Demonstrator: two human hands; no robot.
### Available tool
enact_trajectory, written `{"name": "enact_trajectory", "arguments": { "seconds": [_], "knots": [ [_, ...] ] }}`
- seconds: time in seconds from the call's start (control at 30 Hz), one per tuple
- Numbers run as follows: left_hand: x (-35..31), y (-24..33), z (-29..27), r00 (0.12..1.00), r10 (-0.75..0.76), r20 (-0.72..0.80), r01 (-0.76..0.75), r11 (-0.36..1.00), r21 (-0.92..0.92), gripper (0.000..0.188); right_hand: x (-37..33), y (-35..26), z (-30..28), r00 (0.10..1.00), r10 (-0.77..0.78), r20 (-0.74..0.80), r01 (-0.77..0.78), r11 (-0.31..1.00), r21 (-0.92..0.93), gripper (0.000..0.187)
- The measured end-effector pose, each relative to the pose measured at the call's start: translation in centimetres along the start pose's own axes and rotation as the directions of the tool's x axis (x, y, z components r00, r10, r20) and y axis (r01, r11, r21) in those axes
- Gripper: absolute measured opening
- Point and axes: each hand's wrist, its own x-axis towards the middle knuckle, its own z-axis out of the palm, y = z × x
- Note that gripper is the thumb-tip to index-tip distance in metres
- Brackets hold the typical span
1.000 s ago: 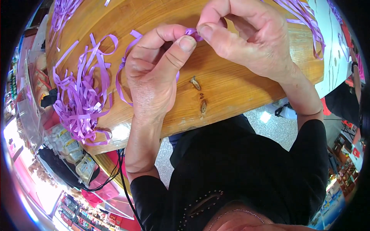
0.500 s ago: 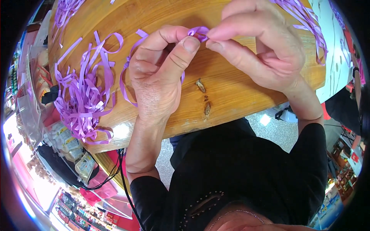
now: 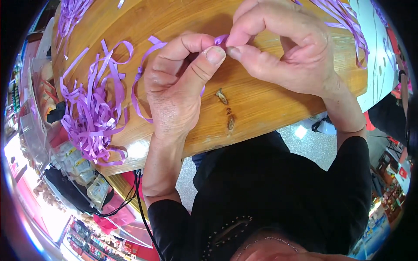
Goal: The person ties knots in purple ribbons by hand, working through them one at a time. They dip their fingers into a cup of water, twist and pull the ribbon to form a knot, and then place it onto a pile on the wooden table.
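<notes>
A thin purple ribbon [image 3: 221, 39] is stretched between my two hands above the wooden table. My left hand [image 3: 179, 80] pinches it between thumb and forefinger. Just to the right, the thumb and forefinger of my right hand [image 3: 285, 50] close on the same ribbon, their tips near those of the left. Only a short bit shows between the fingertips. From behind my left hand a knotted length of purple ribbon [image 3: 136, 89] curves down over the tabletop; whether it is the same piece I cannot tell.
On the wooden table [image 3: 261, 106], a tangled heap of purple ribbons [image 3: 93, 115] lies to the left. More ribbon bundles lie at the far left [image 3: 73, 17] and far right [image 3: 348, 24]. Plastic packages [image 3: 80, 167] and black cables [image 3: 138, 191] sit beyond the left edge.
My right hand has shifted slightly left, closer to my left fingertips. The open ribbon loop between them has become a small, mostly covered bit.
</notes>
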Motion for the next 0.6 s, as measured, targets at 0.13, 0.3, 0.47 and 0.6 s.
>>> {"name": "enact_trajectory", "arguments": {
  "seconds": [0.13, 0.3, 0.47, 0.6],
  "knots": [
    [0.2, 0.2, 0.4, 0.999, 0.027, 0.031, -0.030, 0.995, 0.098, 0.016, -0.2, 4.2, 0.7, 0.866, -0.492, -0.091, 0.499, 0.861, 0.096, 0.009],
    [0.1, 0.3, -0.1, 0.997, 0.076, 0.035, -0.080, 0.983, 0.163, 0.017, -0.5, -1.6, -0.6, 0.885, 0.458, 0.089, -0.454, 0.800, 0.393, 0.009],
    [-0.1, 0.3, -0.2, 0.998, 0.069, -0.008, -0.068, 0.988, 0.139, 0.017, -0.5, -0.6, 0.0, 0.811, 0.571, 0.130, -0.558, 0.685, 0.469, 0.008],
    [-0.2, 0.3, -0.2, 0.995, 0.093, -0.034, -0.088, 0.987, 0.133, 0.016, -0.5, 3.2, 0.3, 0.962, -0.267, -0.065, 0.274, 0.925, 0.263, 0.010]
  ]
}}
